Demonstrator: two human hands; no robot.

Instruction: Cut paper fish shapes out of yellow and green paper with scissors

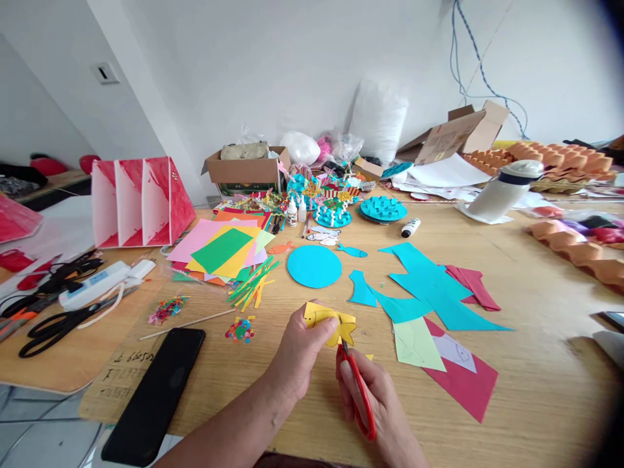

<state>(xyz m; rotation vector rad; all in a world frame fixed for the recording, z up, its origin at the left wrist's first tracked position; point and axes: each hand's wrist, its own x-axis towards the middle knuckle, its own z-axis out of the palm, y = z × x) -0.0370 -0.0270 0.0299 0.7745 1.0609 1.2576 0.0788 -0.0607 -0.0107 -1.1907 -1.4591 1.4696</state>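
Between the thumb and fingers of my left hand [297,354] is a piece of yellow paper [322,316] with a fish outline drawn on it. My right hand [375,390] is closed round red-handled scissors [361,396], whose blades meet the paper's lower edge by the fish's tail. Beyond my hands lie a blue paper circle [314,266], a blue paper fish [351,250] and an orange paper fish [281,248]. Blue paper offcuts [429,286] spread to the right, near a pale green sheet [416,344] bearing a faint drawing.
A black phone [155,393], a wooden stick [188,324] and black scissors [63,323] lie at left. Stacked coloured paper [221,250] sits behind paper strips [253,284]. Glue bottles [292,212], a cardboard box [248,170] and a white tumbler [507,192] stand farther back.
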